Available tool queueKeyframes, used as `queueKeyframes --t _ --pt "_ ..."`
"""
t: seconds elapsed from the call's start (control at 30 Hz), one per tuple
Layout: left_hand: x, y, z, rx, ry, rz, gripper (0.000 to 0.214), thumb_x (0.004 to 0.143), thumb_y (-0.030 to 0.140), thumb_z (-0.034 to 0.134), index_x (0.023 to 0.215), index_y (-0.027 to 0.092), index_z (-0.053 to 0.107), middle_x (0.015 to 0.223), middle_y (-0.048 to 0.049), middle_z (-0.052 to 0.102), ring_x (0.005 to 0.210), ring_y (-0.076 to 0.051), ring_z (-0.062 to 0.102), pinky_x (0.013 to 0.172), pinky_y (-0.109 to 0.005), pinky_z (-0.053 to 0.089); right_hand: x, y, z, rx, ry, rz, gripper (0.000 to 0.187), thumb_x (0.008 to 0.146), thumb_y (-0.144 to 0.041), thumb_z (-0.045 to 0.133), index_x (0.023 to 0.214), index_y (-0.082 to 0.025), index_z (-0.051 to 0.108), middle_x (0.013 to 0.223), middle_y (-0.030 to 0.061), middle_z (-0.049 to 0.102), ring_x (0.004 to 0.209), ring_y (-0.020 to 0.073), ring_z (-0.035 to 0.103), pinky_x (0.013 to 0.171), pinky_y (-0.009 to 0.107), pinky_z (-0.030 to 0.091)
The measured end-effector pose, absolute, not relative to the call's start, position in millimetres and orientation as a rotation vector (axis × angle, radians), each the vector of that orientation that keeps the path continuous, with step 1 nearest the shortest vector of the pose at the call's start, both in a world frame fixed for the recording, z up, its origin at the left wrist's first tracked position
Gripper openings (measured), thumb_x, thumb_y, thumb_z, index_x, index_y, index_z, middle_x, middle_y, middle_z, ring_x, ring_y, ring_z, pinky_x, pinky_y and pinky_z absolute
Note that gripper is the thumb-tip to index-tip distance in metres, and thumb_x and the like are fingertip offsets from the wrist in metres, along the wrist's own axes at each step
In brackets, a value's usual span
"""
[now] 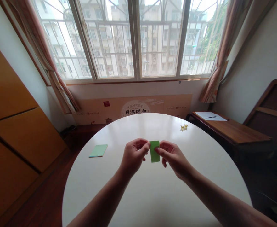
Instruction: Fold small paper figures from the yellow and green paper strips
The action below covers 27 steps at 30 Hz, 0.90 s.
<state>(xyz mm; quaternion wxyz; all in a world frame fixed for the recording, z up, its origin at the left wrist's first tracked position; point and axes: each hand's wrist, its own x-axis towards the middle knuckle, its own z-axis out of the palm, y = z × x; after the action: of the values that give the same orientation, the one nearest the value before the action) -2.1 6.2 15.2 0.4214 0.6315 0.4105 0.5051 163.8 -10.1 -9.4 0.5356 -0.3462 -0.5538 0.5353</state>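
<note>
Two hands [134, 152] [173, 154], one green slip [155, 157], one stack [98, 150]

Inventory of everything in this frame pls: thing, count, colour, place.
green paper: 1, green, held between both hands
paper stack: 1, pale green, left side of round table
small pieces: apparently 2, yellow, far right of round table; too small to identify
round table: 1, white, centre
side table: 1, brown, right
sheet: 1, white, on side table
pen: 1, dark, on sheet
cabinet: 1, orange-brown, left
printed panel: at least 1, beige, below window
window: 1, pale frame, top
curtains: 2, pinkish, flanking window
buildings: several, pale, outside
floor: 1, red-brown, lower left
left hand: 1, bare, pinching green paper's left edge
right hand: 1, bare, pinching its right side
</note>
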Motion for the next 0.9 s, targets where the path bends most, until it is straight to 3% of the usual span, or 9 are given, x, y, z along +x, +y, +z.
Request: queueKeyframes --t 0.3,0.43,0.63,0.77,0.9 --pt "2.6 7.6 7.5 1.554 0.985 1.238 0.023 0.082 0.036 0.064 0.080 0.014 0.066 0.066 -0.0020 0.062 0.054 -0.011 0.054 0.040 -0.018 0.044 165.7 -6.6 -6.3 -0.893 -1.285 1.231 0.020 0.078 -0.033 0.069 0.069 -0.017 0.061 0.056 -0.0057 0.048 0.044 0.0065 0.031 0.040 0.021 0.021" --pt "-1.8 9.2 8.0 1.651 0.972 1.187 0.030 0.083 0.042 0.065 0.090 0.013 0.071 0.074 -0.0059 0.068 0.063 -0.015 0.058 0.044 -0.020 0.047 166.0 -6.3 -7.3 -0.895 -1.386 1.196 0.020 0.078 -0.031 0.069 0.067 -0.017 0.060 0.057 -0.0050 0.050 0.050 0.0089 0.039 0.047 0.023 0.029" --pt "-4.8 9.9 9.1 1.787 1.047 1.130 0.025 0.082 0.037 0.068 0.077 0.013 0.073 0.068 -0.0071 0.070 0.061 -0.017 0.060 0.049 -0.023 0.047 164.8 -7.6 -8.4 -0.937 -1.554 1.101 0.020 0.079 -0.030 0.069 0.066 -0.016 0.062 0.062 -0.0005 0.057 0.059 0.0137 0.050 0.053 0.025 0.036" --pt "-5.1 10.7 10.1 1.777 1.045 1.143 0.026 0.081 0.038 0.068 0.075 0.013 0.073 0.064 -0.0054 0.067 0.056 -0.016 0.058 0.048 -0.023 0.046 166.8 -6.4 -9.4 -0.922 -1.541 1.091 0.019 0.082 -0.036 0.068 0.078 -0.017 0.067 0.065 -0.0002 0.059 0.052 0.0114 0.046 0.046 0.023 0.033" --pt "-4.1 10.8 8.7 1.757 1.039 1.148 0.025 0.080 0.038 0.069 0.074 0.014 0.074 0.062 -0.0050 0.067 0.053 -0.015 0.057 0.047 -0.023 0.046 169.7 -3.8 -11.5 -0.912 -1.513 1.079 0.020 0.082 -0.038 0.070 0.077 -0.018 0.067 0.059 -0.0026 0.055 0.047 0.0097 0.041 0.042 0.022 0.029"
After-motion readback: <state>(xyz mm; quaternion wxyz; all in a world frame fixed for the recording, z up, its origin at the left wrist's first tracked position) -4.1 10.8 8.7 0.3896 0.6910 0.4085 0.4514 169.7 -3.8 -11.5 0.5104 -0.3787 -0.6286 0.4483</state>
